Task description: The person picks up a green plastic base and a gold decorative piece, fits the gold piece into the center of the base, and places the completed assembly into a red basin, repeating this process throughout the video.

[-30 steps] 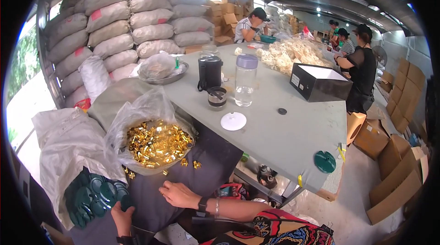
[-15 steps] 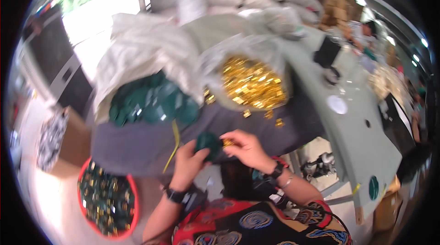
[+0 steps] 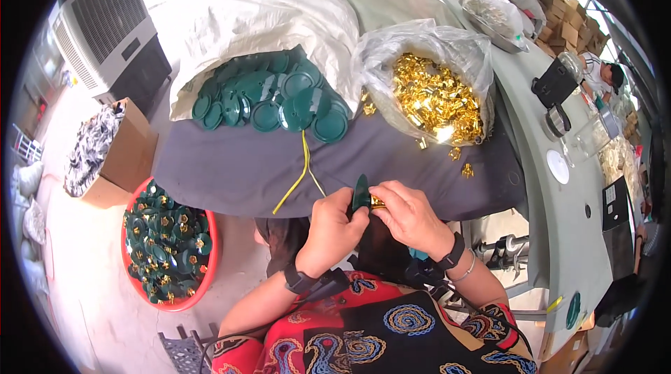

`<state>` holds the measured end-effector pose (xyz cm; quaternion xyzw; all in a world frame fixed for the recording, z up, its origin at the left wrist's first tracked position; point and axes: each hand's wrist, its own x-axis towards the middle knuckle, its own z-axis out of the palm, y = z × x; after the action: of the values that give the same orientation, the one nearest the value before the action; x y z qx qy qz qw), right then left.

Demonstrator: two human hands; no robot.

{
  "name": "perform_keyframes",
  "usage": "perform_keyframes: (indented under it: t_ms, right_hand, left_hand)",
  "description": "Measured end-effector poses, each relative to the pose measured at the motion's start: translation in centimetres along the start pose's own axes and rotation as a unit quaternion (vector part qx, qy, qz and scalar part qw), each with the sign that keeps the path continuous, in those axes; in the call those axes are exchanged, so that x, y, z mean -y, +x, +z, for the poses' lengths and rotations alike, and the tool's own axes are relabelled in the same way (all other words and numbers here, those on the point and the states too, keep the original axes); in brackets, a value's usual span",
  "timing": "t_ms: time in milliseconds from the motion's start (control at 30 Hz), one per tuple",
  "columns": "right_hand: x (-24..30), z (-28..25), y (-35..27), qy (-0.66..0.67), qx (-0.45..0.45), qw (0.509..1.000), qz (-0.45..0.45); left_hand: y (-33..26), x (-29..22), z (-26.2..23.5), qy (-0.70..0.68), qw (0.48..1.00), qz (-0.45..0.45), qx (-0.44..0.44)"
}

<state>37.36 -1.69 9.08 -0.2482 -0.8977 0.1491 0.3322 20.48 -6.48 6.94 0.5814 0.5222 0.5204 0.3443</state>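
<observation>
The left hand (image 3: 332, 228) holds a green disc (image 3: 361, 193) edge-on between thumb and fingers, while the right hand (image 3: 414, 219) pinches a gold clip (image 3: 378, 203) at its face (both by the near edge of the dark worktop (image 3: 224, 178)). To the left, a red basin (image 3: 214, 245) holds more discs and clips. Farther back, 2 bags gape: a white sack (image 3: 279, 14) of green discs and a clear bag (image 3: 377, 49) of gold clips. Beyond stands an air cooler (image 3: 108, 21).
</observation>
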Motion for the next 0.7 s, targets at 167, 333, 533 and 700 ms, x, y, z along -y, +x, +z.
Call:
perform_keyframes:
  t_ms: [167, 333, 533, 700]
  right_hand:
    - [0.2, 0.1, 0.4, -0.045, 0.053, 0.998, 0.007]
    - [-0.1, 1.2, 0.9, 0.257, 0.129, 0.924, 0.252]
    - [-0.2, 3.8, 1.2, 0.386, 0.142, 0.858, 0.308]
    - [-3.8, 1.7, 1.7, 0.088, -0.052, 0.963, 0.249]
  left_hand:
    - [-0.4, -0.4, 0.1, 0.083, 0.989, 0.117, -0.038]
    - [-1.3, 0.5, -0.7, 0.141, 0.969, 0.202, -0.019]
    - [-2.4, 3.3, -4.5, 0.046, 0.995, 0.086, -0.001]
    - [-2.8, 3.1, -11.8, -0.241, 0.945, -0.105, -0.194]
